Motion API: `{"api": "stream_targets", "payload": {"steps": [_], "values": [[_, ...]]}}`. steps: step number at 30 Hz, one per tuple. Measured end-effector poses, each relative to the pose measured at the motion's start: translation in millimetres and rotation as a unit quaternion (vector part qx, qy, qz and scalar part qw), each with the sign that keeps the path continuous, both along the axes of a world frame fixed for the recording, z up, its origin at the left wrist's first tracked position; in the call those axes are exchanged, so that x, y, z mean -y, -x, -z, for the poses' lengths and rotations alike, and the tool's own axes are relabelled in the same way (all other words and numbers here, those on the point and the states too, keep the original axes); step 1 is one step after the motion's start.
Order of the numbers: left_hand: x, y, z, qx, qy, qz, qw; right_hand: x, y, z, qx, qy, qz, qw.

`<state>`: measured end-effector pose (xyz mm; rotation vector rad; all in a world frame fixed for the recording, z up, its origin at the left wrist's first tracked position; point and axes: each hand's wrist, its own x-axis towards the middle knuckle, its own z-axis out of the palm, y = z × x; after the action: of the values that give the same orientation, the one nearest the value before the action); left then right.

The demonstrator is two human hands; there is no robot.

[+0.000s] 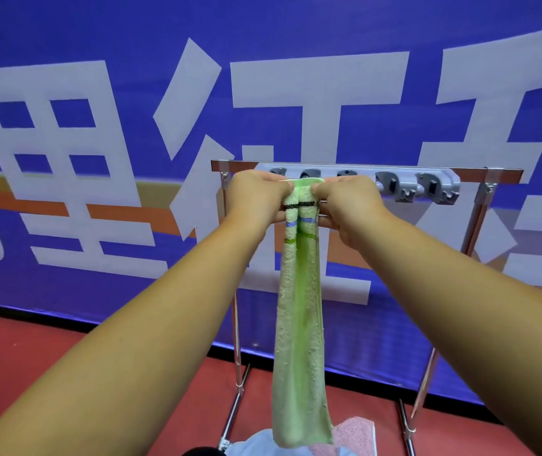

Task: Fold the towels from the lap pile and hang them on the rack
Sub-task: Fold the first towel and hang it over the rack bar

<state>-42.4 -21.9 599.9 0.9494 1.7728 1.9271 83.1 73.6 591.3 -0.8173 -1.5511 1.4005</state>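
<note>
1. both arms out: my left hand [256, 195] and right hand [345, 200] are up at the rack [506, 176], close together on one thing.
2. the fingers [281, 192] of both hands are curled and pinching the striped top end of the green towel [299, 324], one hand on each side, so the narrow fold doesn't spring open.
3. the towel's top sits right against the grey clip strip [427, 187], near its left end. i can't tell whether a clip has it, because my hands cover that spot.
4. the rest hangs straight down in front of the rack, its bottom edge free just above my lap.
5. a blue towel [253, 445] and a pink towel [355, 432] wait in my lap, so i judge there's more folding to come.
6. the three clips to the right look free, so there's room for them.
</note>
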Motion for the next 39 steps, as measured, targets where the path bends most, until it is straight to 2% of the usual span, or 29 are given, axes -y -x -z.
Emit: {"api": "stream_targets", "payload": {"steps": [7, 12, 14, 18, 21, 28, 33, 39], "values": [[-5, -18, 2, -0.089, 0.021, -0.006, 0.996, 10, 6, -3, 0.029, -0.038, 0.011, 0.999], [-5, -27, 4, -0.228, 0.019, -0.042, 0.973, 14, 1, -4, 0.039, -0.083, -0.006, 0.996], [-7, -24, 5, -0.250, 0.013, -0.073, 0.965, 17, -1, -5, 0.025, -0.090, -0.029, 0.995], [-9, -16, 3, -0.200, -0.019, -0.055, 0.978, 20, -8, -6, -0.038, -0.056, -0.080, 0.994], [-8, -12, 3, -0.196, -0.019, -0.053, 0.979, 18, -10, -5, -0.063, -0.036, -0.111, 0.991], [-2, -6, 12, -0.150, -0.013, -0.038, 0.988, 18, -10, -11, -0.102, 0.011, -0.098, 0.990], [5, 6, 26, -0.057, 0.027, 0.086, 0.994, 17, -15, -19, -0.125, 0.031, -0.119, 0.984], [13, 11, 40, -0.007, 0.049, 0.231, 0.972, 11, -16, -26, -0.160, 0.042, -0.128, 0.978]]}}
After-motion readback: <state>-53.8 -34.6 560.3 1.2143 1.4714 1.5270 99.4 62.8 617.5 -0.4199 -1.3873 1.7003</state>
